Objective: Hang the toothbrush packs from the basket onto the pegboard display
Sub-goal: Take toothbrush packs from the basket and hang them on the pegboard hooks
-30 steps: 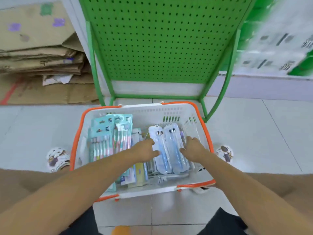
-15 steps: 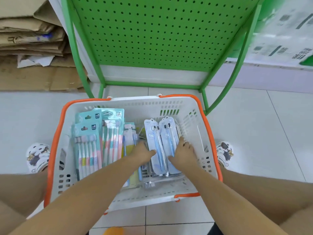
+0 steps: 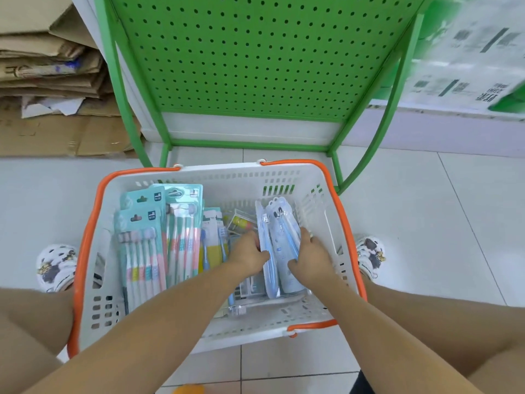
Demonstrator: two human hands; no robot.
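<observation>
Inside slotted white plastic basket | both hands pinching glossy clear blister packs | bristles seemingly dark

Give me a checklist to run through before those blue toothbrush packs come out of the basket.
1. Left hand has a grip on the blue packs: ok.
2. Right hand has a grip on the same packs: ok.
3. Packs tilted up off the pile: ok.
4. Teal packs lie apart from the lift: ok.
5. Hooks on the pegboard: cannot tell, none in view.
6. Basket steady on the floor: ok.
</observation>
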